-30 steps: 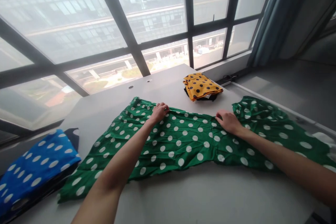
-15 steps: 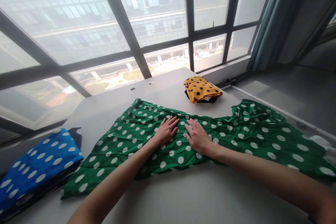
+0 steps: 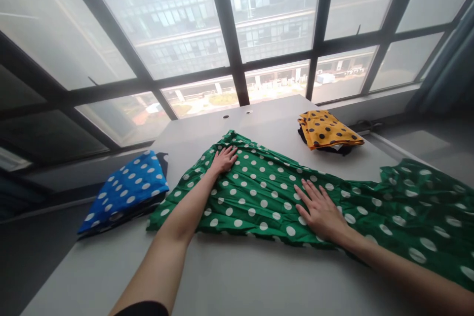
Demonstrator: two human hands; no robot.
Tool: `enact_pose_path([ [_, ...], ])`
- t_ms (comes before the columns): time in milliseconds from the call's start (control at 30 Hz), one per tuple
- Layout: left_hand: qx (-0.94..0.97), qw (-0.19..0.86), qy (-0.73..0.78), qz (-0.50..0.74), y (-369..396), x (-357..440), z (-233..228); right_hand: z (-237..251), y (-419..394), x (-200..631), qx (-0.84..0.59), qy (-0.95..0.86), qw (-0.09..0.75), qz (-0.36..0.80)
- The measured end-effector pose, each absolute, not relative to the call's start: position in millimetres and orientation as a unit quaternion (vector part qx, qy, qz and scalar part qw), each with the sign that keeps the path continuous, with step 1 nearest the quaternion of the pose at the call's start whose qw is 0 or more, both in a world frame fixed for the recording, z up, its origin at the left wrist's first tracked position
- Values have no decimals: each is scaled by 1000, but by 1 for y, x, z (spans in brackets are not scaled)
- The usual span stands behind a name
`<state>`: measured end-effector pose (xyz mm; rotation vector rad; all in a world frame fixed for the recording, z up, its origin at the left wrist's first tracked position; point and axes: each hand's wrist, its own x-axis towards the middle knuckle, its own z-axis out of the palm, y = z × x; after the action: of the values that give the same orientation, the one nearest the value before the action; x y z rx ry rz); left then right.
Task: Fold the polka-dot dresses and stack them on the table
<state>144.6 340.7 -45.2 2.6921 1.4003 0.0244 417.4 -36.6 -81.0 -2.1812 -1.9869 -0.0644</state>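
Note:
A green cloth with white dots (image 3: 259,192) lies spread across a grey table (image 3: 259,276) and hangs off its right side. My left hand (image 3: 223,159) lies flat with spread fingers near the cloth's far left corner. My right hand (image 3: 321,210) presses flat on the cloth's middle, close to its near edge. Neither hand grips anything.
A folded yellow cloth with black dots (image 3: 328,129) rests on a dark piece at the table's far right. A blue cloth with white dots (image 3: 126,190) sits on dark fabric at the left edge. Big windows (image 3: 185,34) rise just behind the table.
My hands, side by side at the cloth's middle half a second ago, have slid apart: the left toward the far left corner, the right toward the near edge. The view swung left.

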Motion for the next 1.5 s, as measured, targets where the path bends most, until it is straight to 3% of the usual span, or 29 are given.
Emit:
enact_pose_path([
  [300,854,57,517,21,341,125,-49,-86,-50,420,-720,-683,119,-29],
  [867,765,17,642,37,185,11,-57,-78,-91,448,-599,-787,132,72],
  [1000,746,43,665,5,191,21,-44,-73,-77,433,-629,-760,147,69],
  [1267,841,61,537,19,228,105,-48,-65,-27,396,-678,-719,150,32],
  [1500,820,41,571,25,273,71,-41,-80,-30,400,-683,-716,144,9],
])
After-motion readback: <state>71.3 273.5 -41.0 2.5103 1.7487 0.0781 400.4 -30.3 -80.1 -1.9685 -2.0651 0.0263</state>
